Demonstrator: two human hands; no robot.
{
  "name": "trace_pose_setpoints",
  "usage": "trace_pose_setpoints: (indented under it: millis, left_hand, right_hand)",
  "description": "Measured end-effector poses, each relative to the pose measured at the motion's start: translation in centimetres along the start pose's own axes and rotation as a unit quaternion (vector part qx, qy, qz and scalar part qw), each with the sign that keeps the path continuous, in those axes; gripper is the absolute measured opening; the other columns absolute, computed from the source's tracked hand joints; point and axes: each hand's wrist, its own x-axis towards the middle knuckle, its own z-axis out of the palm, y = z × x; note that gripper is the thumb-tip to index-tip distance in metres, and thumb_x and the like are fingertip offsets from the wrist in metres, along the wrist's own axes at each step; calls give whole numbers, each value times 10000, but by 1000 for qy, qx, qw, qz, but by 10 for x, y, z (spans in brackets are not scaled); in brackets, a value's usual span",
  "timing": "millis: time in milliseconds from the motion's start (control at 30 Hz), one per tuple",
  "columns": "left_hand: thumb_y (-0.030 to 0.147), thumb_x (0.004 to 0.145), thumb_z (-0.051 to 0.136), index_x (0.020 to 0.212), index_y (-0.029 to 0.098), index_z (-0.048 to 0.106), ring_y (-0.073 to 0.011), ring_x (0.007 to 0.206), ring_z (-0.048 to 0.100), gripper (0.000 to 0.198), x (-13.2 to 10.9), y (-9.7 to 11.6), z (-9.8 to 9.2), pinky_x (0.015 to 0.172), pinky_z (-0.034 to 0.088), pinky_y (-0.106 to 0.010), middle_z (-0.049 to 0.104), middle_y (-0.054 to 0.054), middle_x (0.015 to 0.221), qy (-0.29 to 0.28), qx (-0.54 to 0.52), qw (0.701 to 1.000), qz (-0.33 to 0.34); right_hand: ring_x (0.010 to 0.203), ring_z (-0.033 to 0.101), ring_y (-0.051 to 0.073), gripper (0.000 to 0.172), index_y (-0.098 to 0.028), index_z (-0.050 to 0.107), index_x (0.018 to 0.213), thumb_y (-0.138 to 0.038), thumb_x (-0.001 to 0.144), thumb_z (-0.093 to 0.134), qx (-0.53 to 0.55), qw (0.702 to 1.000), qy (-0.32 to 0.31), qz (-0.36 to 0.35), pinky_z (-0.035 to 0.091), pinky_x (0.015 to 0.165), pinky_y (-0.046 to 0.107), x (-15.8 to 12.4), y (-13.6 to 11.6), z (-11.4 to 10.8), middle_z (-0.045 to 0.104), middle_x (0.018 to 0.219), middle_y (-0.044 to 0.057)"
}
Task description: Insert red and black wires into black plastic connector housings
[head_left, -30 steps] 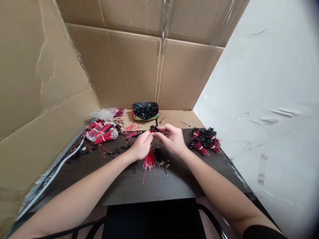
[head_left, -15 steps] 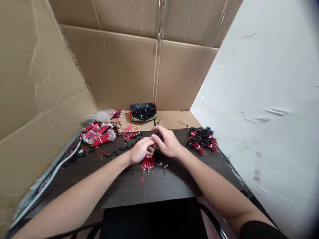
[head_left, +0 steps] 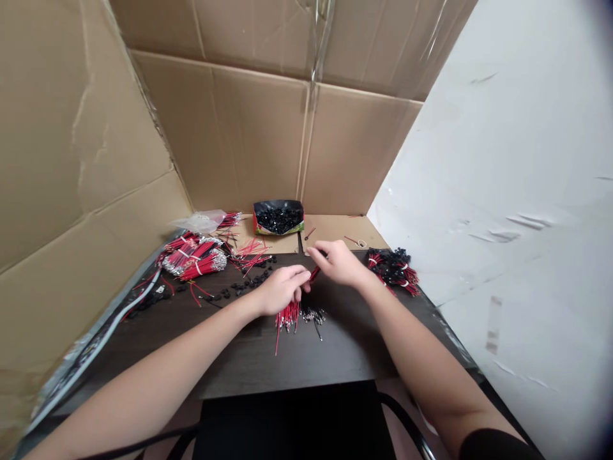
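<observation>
Tabletop [head_left: 268, 348]: dark, wood-grained, near edge running straight across in front of a person seated in black. Landmark: open carton [head_left: 301, 227] heaped with black parts, standing on flat cardboard [head_left: 332, 225] at the back. Right behind the carton, a tall cardboard wall [head_left: 253, 140]; far right of it, a scuffed white panel [head_left: 498, 166] closes that side.

Nearer than the carton: left hand [head_left: 283, 289], fingers curled in; right hand [head_left: 338, 262], thumb and fingers bent close together. Short red wires [head_left: 314, 275] show between the two; which hand grips them, I can't tell. Below the left hand, a fan of loose red wires [head_left: 287, 316] beside black ones [head_left: 314, 315].

Left of the carton and nearer, banded red bundles [head_left: 196, 255]; right of it, tied bundles with black ends [head_left: 402, 265]. Widest stretch for moving: dark surface nearer than the fan, out to the near edge.
</observation>
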Motion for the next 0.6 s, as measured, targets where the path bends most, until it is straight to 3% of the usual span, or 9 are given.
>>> trace_pose_setpoints:
  millis: [67,133,167,367,600]
  left_hand:
    - [464,987,611,1011,164,705,-186,737,624,316,1,-2,-1,709,482,-313,736,-76,912,85,87,991,55]
    - [403,967,644,1003,170,717,-193,777,625,246,1,-3,-2,737,485,-314,738,-64,909,133,118,980,90]
    - [391,966,647,987,171,714,-195,779,624,231,1,-4,-3,735,483,-312,732,-59,891,144,119,977,100]
    - [382,988,633,945,172,699,-186,768,613,224,0,-1,-6,715,456,-298,708,-40,843,157,142,970,124]
    - [350,978,637,895,174,688,-169,697,565,201,-3,3,-4,659,422,-285,680,-25,783,144,159,967,138]
  right_hand:
    - [692,612,170,456,-184,663,797,-399,1145,463,-117,990,-66,35,404,694,285,15,18,-16,717,756,54]
    - [813,691,202,462,-170,748,878,-379,1151,439,-244,949,-189,71,446,756,291,33,36,-27,786,912,118]
    - [851,718,223,434,-154,780,906,-357,1135,472,-265,936,-215,85,463,769,297,40,44,-30,798,961,154]
    - [1066,771,316,434,-90,810,1128,-347,1124,460,-331,900,-260,113,549,907,352,61,70,-12,773,1215,255]
    - [1138,760,366,467,-64,724,1242,-336,1153,355,-360,898,-234,101,562,957,416,59,76,6,749,1231,286]
